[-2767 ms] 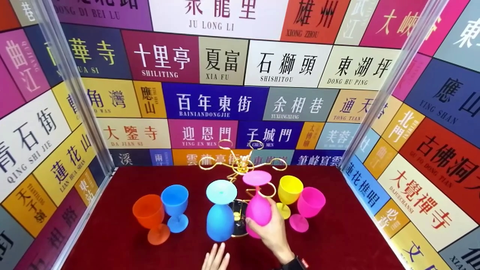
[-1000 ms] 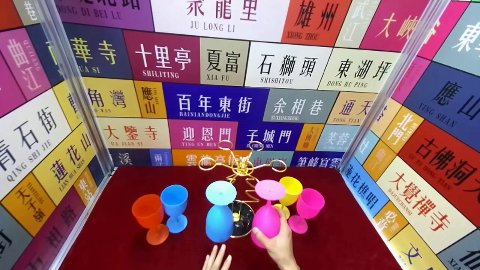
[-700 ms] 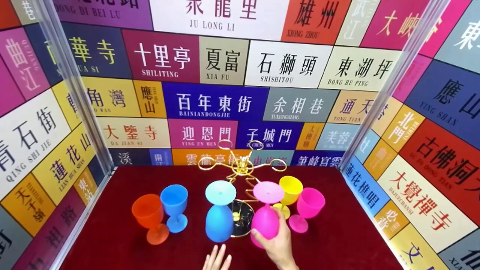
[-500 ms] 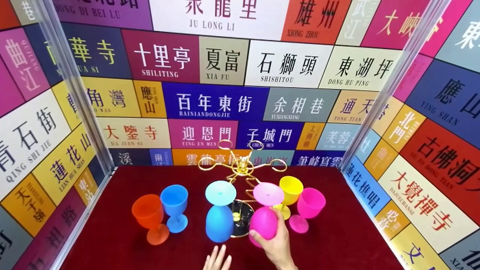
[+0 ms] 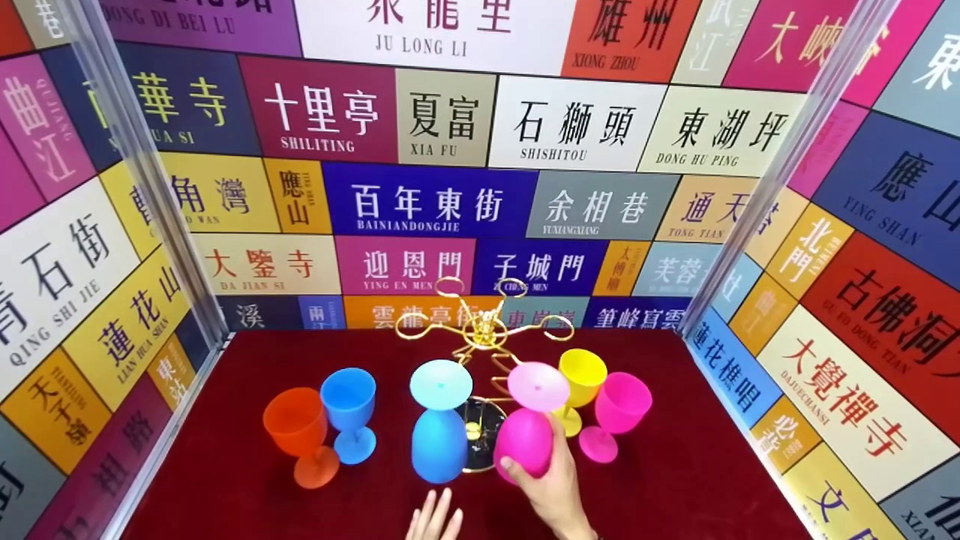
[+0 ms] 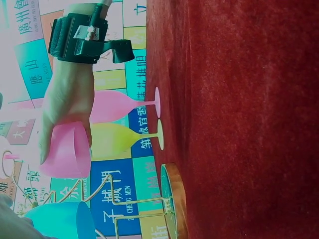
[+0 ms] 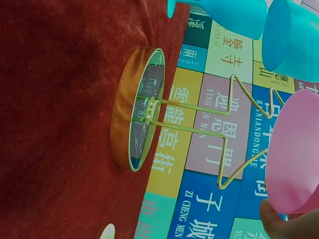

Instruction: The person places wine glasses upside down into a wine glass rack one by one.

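A: Entry. What is your right hand (image 5: 546,489) doing?

B: I am gripping the bowl of the pink goblet (image 5: 525,442), fingers and thumb curled round it. It is upside down and tilted, foot uppermost, and I am holding it in the air just in front of the gold wire rack (image 5: 484,341), clear of the rack's arms. The right wrist view is showing its open rim (image 7: 294,159) just beside one of the rack's wire loops, not touching as far as I can tell.

A: And the left hand (image 5: 433,517)?

B: It is lying low at the near edge of the red cloth (image 5: 675,480), fingers straight and close together, holding nothing. Only the fingers are showing in the head view.

A: What is standing around the goblet?

B: A blue goblet (image 5: 440,435) is hanging upside down on the rack, just to the left of the pink one. The rack's round base (image 7: 137,114) is sitting flat on the cloth. To the right, a yellow goblet (image 5: 579,382) and a second pink goblet (image 5: 616,412) are standing upright, close together. To the left, an orange goblet (image 5: 298,431) and another blue goblet (image 5: 349,409) are standing upright, side by side, well apart from my hands.
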Tool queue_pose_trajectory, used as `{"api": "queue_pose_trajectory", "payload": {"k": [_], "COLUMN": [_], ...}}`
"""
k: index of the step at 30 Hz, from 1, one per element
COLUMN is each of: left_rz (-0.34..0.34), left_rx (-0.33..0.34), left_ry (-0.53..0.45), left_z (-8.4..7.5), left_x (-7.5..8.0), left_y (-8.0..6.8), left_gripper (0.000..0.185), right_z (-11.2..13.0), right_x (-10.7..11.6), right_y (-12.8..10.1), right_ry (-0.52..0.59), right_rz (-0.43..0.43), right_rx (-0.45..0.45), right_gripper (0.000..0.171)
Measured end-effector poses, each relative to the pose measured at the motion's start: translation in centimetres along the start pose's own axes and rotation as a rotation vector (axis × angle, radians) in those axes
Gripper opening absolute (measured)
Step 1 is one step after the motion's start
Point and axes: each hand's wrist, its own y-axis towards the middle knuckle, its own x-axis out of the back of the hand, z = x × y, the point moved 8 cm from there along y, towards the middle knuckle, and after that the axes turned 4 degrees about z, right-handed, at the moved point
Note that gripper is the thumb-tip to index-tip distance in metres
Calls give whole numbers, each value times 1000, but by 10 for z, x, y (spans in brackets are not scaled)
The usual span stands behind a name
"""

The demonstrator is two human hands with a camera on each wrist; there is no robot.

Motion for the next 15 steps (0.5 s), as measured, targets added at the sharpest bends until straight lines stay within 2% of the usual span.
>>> {"api": "queue_pose_trajectory", "payload": {"k": [6,9,12,15], "left_rz": [-9,-17,-30,-49], "left_rx": [-2,0,5,18], "left_ry": [-14,-34,-49,-59], "left_z": [5,6,4,-1], "left_x": [-21,-23,-14,5], "left_y": [-28,-32,-21,2], "left_gripper": [50,51,50,50], "right_z": [1,4,8,13], "right_x": [5,9,15,22], "right_y": [-4,-6,-10,-15], "right_ry": [-34,-29,12,86], "right_rz": [-3,2,-5,-17], "right_rx": [19,61,122,174], "right_gripper": [91,91,90,88]}}
